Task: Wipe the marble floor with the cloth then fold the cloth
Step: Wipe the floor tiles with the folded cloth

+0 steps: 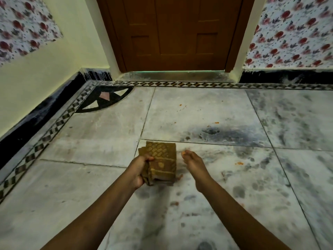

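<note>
A brown patterned cloth point(162, 162), folded into a thick small rectangle, sits in the middle of the view just above the grey-white marble floor point(207, 112). My left hand point(141, 168) grips its left edge, fingers curled over the top. My right hand point(191, 162) hovers just to the right of the cloth, apart from it, fingers loosely bent and holding nothing. Small orange specks lie on the marble to the right of the cloth and farther ahead.
A brown wooden door point(177, 33) stands shut straight ahead. A black skirting and checked border strip point(52, 130) run along the left wall and the far wall. Floral wallpaper point(295, 31) covers the right wall.
</note>
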A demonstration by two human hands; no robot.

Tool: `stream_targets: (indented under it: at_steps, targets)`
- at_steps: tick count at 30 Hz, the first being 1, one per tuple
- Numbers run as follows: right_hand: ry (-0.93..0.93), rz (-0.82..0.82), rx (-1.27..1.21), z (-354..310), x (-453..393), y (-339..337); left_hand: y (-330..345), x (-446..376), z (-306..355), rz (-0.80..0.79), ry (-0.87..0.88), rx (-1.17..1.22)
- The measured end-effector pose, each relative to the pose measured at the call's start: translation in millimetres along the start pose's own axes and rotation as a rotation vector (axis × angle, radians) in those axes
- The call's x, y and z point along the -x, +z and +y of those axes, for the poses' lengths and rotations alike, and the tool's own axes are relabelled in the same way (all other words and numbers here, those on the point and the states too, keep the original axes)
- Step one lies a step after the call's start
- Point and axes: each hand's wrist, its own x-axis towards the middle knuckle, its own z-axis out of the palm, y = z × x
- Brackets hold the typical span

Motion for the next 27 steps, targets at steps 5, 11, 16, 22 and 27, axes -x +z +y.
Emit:
stream_targets:
  at_steps: [5, 11, 16, 22, 27]
  targets:
    - [-0.083, 0.078, 0.309, -3.8, -25.7, -11.7, -28.1, -33.8, 20.0, 0.069, 0.032, 0.048]
    - [-0.172, 0.111, 0.642, -16.4, -70.7, 1.2, -22.1, -66.6, 71.3, 0.07, 0.218, -0.034]
    - [-0.277, 0.128, 0.838, -14.1, -135.8, 8.3, 0.9, -131.5, 109.8, 0.128, 0.504, -0.243]
    - [-0.368, 0.164, 1.108, -2.1, -230.2, -1.2, 32.7, -233.4, 151.8, 0.353, 0.895, -0.763]
    - [-0.345, 0.18, 1.233, 21.8, -283.5, 0.1, 46.0, -311.9, 140.7, 0.197, 0.789, -1.283]
